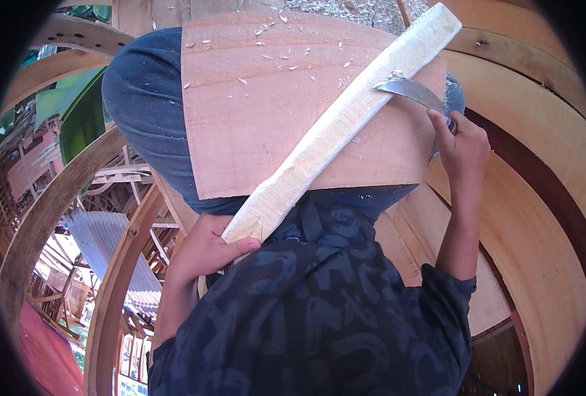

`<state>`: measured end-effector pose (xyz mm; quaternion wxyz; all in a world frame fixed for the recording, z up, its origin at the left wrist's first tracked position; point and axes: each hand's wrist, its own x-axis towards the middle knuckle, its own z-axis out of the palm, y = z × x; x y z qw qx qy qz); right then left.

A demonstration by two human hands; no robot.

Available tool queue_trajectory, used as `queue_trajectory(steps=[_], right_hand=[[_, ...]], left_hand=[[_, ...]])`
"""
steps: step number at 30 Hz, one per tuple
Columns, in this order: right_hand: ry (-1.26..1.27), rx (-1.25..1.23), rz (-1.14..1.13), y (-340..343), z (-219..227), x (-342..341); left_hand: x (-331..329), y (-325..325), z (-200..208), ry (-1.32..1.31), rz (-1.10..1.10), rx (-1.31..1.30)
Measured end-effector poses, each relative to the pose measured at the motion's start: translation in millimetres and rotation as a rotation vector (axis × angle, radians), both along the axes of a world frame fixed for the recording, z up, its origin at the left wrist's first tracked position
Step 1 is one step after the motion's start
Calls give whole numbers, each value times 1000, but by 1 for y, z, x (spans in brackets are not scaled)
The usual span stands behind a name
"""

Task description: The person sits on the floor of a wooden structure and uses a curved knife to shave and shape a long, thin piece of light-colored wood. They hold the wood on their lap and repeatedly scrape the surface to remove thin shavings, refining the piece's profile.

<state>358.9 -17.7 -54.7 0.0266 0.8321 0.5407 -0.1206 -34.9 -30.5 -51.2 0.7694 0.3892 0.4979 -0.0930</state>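
Observation:
A long pale strip of wood [336, 135] lies slantwise over a reddish board [253, 119] that rests across my lap. Its near end is gripped by my left hand [207, 247], thumb on top and fingers partly hidden beneath. My right hand [463, 145] is closed round the handle of a curved knife [411, 90], most of the handle being hidden in the fist. The knife's blade crosses the strip's right edge, its tip on the upper face, where a small curl of shaving [396, 74] sits against it.
Wood shavings [264, 29] are scattered over the board and heaped beyond it. Curved planks [524, 218] rise close on my right. On the left stand bent wooden ribs [124, 284], with a corrugated sheet [111, 247] and green leaves [82, 112] outside them.

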Motion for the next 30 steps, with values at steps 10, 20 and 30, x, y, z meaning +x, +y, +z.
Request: queue_trajectory(steps=[10,20,30], right_hand=[[-36,29,47,-2,-3,5],[-25,28,-53,16,-3,12],[137,-3,-6,10,-3,-1]], left_hand=[[1,1,-2,-38,18,3],[-1,-4,-7,-1,-4,59],[-1,-6,-4,-21,3,77]])
